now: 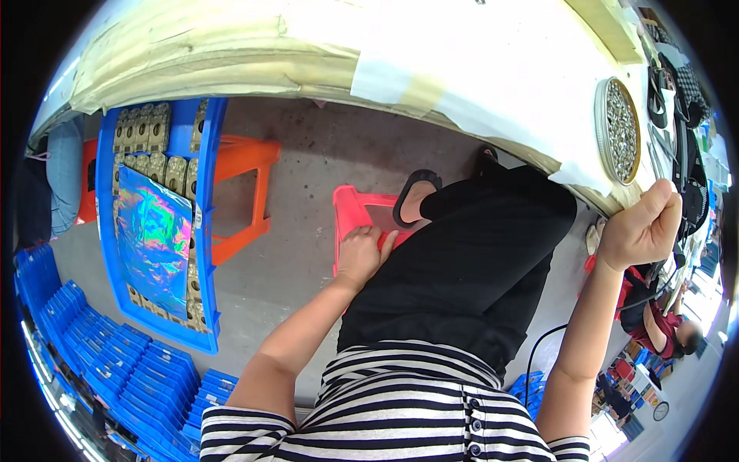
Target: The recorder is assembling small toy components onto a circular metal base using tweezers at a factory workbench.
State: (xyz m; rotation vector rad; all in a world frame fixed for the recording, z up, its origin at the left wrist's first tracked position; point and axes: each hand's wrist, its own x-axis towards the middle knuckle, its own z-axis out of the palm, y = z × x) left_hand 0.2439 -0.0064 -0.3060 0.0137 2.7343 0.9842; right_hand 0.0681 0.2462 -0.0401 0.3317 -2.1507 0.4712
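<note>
- The right hand [643,227] presses its fingers together by the counter's [477,69] edge; I cannot tell whether it pinches anything.
- The round tin [603,127] of small metal parts [622,127] sits just beyond; best keep knuckles off its rim.
- The left hand [362,256] bends over the pink stool [344,202], its grip unclear.

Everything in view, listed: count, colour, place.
Workbench: one, pale, top
Tin of metal pieces: one, silver, right bench
Tray: one, blue, left
Patterned pieces: many, brownish, in tray
Shiny sheet: one, iridescent, inside tray
Stools: several, orange and pink, left, centre
Stacked trays: many, blue, lower left
Clock: one, white, lower right
Co-workers: several, varied clothing, edges
Trousers: one pair, black, centre
Shirt: one, striped, bottom
Left hand: one, bare, at pink stool
Right hand: one, bare, by bench
</note>
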